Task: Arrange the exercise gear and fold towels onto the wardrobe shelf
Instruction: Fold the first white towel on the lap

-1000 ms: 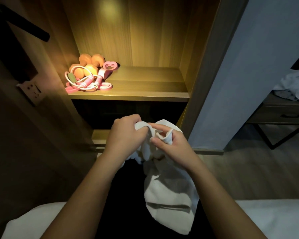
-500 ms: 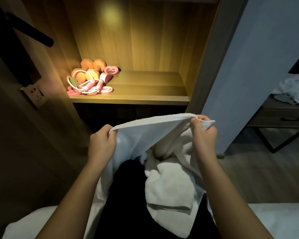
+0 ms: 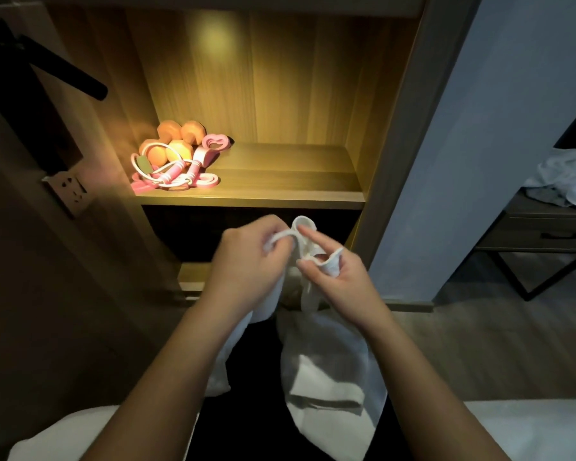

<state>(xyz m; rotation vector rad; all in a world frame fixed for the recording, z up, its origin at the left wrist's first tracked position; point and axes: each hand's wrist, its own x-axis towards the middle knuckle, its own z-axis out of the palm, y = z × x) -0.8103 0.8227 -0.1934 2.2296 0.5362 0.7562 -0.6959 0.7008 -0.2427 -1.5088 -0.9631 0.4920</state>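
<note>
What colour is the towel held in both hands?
Plain white cloth towel, seen best in the head view.

The only camera sits on my head, looking forward and down. My left hand [image 3: 246, 261], right hand [image 3: 338, 277] and the towel [image 3: 330, 377] lie close beneath it; the lit shelf [image 3: 280, 181] stands just beyond.

white towel [image 3: 326, 377] hanging bunched, pink-orange exercise gear [image 3: 177, 159] on shelf [image 3: 280, 191]
</note>
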